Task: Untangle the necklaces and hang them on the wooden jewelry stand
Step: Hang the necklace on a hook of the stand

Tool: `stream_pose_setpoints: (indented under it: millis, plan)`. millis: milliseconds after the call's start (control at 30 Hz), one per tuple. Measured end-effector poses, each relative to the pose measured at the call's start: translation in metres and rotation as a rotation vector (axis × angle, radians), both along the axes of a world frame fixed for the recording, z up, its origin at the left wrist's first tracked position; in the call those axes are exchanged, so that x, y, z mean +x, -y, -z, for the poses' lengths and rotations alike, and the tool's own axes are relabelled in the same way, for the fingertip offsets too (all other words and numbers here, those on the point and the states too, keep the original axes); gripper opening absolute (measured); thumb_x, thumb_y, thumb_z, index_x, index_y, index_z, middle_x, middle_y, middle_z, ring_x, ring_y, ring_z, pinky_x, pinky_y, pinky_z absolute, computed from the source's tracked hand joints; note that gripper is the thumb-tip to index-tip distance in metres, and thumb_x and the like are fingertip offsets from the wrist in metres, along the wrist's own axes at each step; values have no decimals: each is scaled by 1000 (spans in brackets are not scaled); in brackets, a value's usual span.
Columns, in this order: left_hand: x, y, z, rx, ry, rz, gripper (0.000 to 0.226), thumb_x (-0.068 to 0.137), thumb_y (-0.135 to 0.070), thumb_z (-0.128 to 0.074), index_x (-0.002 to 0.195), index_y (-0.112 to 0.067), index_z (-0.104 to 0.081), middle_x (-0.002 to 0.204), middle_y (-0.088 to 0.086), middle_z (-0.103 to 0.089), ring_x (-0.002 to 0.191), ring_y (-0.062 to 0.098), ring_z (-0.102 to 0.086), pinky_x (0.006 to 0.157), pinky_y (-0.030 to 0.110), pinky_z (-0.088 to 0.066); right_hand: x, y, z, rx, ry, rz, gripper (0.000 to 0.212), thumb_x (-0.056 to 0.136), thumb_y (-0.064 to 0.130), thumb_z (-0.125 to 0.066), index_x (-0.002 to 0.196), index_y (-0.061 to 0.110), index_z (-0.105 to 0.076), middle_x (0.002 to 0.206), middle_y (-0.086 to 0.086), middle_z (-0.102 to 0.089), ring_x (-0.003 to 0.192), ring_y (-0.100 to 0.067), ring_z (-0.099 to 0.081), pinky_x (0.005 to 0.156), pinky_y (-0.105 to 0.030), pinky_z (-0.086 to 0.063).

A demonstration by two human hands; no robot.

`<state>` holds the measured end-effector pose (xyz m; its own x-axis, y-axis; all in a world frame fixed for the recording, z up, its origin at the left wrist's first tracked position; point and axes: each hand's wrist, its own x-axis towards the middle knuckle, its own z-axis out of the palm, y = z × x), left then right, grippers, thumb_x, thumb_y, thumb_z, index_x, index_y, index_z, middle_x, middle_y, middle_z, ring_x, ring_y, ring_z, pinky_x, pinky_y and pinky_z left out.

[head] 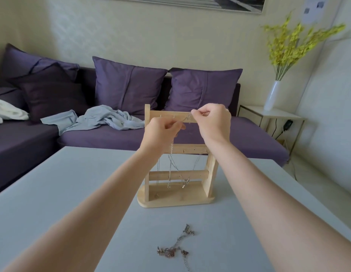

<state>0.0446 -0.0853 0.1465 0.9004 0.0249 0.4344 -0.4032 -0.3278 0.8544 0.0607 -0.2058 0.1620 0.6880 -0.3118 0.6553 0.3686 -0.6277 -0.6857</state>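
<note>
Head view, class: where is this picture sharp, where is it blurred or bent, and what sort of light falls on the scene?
Head view: soft, even light, with faint shadows on the grey table; the wooden jewelry stand and tangled chains are fairly sharp; the yellow flowers are smeared; the wide lens bends the frame edges; the thin necklace pinched by the left hand and right hand barely shows.

1 head-worn camera looks forward and slightly down along both outstretched arms, close over the table, facing the stand, the sofa and the wall behind.
</note>
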Motion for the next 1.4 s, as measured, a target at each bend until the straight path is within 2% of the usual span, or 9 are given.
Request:
stream_pose_setpoints:
  millis: [200,367,533,600,667,767,900,1133,1400]
  plan:
    - [10,3,7,98,65,-135,22,90,-14,-49,81,-16,-69,52,-8,-47,47,5,-42,43,10,-30,1,-3,-1,-65,-42,99,20,86,21,-61,75,6,-68,65,-3,-59,66,-11,-38,82,-28,-43]
    - [13,1,17,165,45,-145,23,90,-12,-49,80,-17,-69,54,-9,-51,50,7,-42,45,10,-31,-4,-2,8,-190,-51,111,18,90,23,-56,84,8,-66,70,-4,-62,74,-14,-26,88,-32,-44]
    - [8,-1,37,203,-3,-1,19,90,-11,-54,77,-13,-68,61,0,-60,57,13,-56,67,35,-55,-6,7,31,-270,-108,40,25,91,27,-55,78,9,-67,68,-6,-68,71,-24,-59,66,-31,-47]
    - [8,-1,45,205,-21,16,17,90,-13,-56,79,-11,-70,64,0,-63,60,12,-59,72,39,-56,-5,11,41,-233,-183,17,21,88,26,-57,79,12,-69,70,-4,-70,77,-24,-62,68,-33,-50]
    - [9,-1,54,199,-62,36,17,89,-14,-57,78,-12,-70,63,-4,-64,58,7,-60,74,37,-56,-6,15,51,-167,-220,-56,18,86,23,-60,76,11,-70,69,-3,-71,77,-24,-64,71,-36,-53]
    - [7,0,71,204,-143,74,20,88,-13,-57,71,-16,-68,62,-9,-65,54,0,-60,76,32,-56,-14,22,63,-119,-309,-192,19,85,16,-63,72,4,-71,70,-4,-71,64,-19,-63,63,-22,-48]
    - [5,-3,95,147,-257,101,24,86,-8,-57,66,-16,-67,66,-3,-67,63,10,-64,76,30,-56,-21,29,88,-44,-561,-337,16,82,13,-66,76,-1,-71,70,-9,-65,47,-6,-52,50,-11,-41]
    - [5,-8,135,209,-417,92,19,78,-21,-63,61,-25,-69,76,4,-74,82,24,-69,83,43,-55,-19,30,135,-6,-740,-384,15,79,12,-70,71,-1,-71,71,-15,-70,63,-18,-60,82,-38,-52]
    - [4,-7,153,245,-401,117,2,83,-10,-67,84,-11,-68,80,6,-69,78,23,-65,77,33,-54,-19,19,155,70,-794,-416,15,78,5,-67,72,18,-69,76,-12,-67,65,-18,-54,57,-21,-42]
